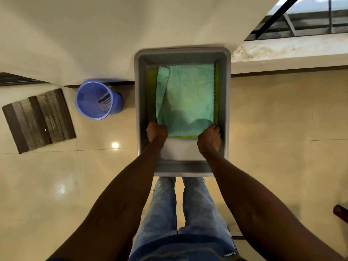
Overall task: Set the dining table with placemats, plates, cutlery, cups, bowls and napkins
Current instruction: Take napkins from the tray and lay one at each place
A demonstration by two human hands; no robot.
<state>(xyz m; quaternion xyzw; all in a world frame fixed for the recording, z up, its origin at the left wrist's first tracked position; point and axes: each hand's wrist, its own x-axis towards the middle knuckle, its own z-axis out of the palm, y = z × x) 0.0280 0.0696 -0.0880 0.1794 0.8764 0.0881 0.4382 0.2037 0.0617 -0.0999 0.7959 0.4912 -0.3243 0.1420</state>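
Note:
A grey plastic tub (pixel 143 102) stands on the floor in front of my legs. Inside it lies a teal cloth placemat (pixel 190 95) with zigzag edges, its left side folded over. Under it a yellow-green cloth (pixel 216 85) shows along the edges. My left hand (pixel 156 131) is closed on the near left corner of the teal placemat. My right hand (pixel 210 135) is closed on its near right corner. A pale sheet (pixel 180 149) lies on the tub's floor nearer to me.
A blue bucket (pixel 98 99) with a paper label inside stands left of the tub against the wall. A dark brown floor mat (pixel 38 119) lies further left. A stone ledge (pixel 290 51) and window are at the upper right.

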